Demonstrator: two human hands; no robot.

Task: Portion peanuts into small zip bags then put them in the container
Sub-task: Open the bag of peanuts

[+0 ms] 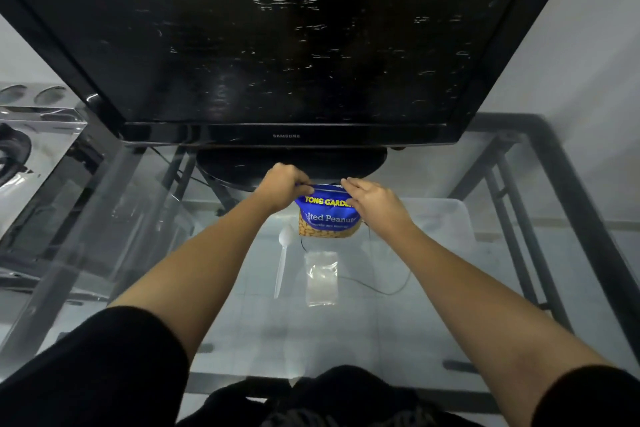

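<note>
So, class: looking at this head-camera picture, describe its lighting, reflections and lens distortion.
Head view: dim, bluish light; pale streaks glint across the black television screen; the wide lens splays the screen's edges outward; the clear glass table shows floor tiles through it, so the small clear zip bag and white plastic spoon look faint; the blue peanut packet stays sharp.

dim, cool light; glare streaks the glass table (450, 305); wide-angle bending at the edges.

Blue-and-yellow peanut bag (327, 210), white spoon (283, 260)
</note>
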